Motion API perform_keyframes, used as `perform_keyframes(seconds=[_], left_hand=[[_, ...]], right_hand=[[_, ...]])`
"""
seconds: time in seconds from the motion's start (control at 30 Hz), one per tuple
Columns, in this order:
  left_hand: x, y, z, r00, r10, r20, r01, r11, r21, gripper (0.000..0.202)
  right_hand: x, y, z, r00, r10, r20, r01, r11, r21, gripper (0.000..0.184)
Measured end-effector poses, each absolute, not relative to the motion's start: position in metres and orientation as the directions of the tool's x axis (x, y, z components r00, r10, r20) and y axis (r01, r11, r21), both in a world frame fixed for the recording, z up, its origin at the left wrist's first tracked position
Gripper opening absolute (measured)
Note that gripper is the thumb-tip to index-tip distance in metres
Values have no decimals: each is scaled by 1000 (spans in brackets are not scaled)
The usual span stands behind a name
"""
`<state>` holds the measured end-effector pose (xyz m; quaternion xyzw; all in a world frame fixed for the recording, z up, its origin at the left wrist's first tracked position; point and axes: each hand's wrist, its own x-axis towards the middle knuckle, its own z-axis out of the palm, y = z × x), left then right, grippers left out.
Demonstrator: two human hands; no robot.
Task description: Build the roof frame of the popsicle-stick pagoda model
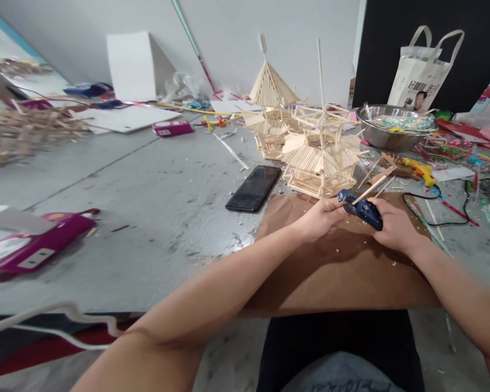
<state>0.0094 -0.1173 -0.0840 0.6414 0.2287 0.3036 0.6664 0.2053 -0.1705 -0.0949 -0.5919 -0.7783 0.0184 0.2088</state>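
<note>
My right hand (394,224) is closed round a dark blue cutter (361,208) over a brown paper sheet (335,261). A thin wooden stick (374,186) sits in the cutter's jaws and points up to the right. My left hand (322,216) is closed on the tool's front end, pinching near the stick. Just beyond both hands stands a pagoda-like model of wooden sticks (310,147).
A black phone (253,188) lies left of the brown paper. A steel bowl (396,126), a white tote bag (422,71), a yellow glue gun (420,170) with black cable, and coloured clutter fill the right. Magenta boxes (36,242) lie at the left. More stick models stand far left.
</note>
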Motion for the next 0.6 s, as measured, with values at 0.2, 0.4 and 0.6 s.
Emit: perform_keyframes(seconds=[0.2, 0.4, 0.6], left_hand=[[7, -115, -81, 740, 668, 79, -101, -5, 995, 48], [10, -120, -79, 610, 757, 235, -10, -289, 957, 25], [14, -120, -82, 525, 797, 299, 81, -396, 915, 9]], right_hand=[[203, -175, -90, -211, 939, 273, 925, 282, -256, 53], [201, -172, -89, -190, 948, 256, 929, 258, -265, 59], [206, -159, -91, -302, 918, 257, 889, 369, -273, 76]])
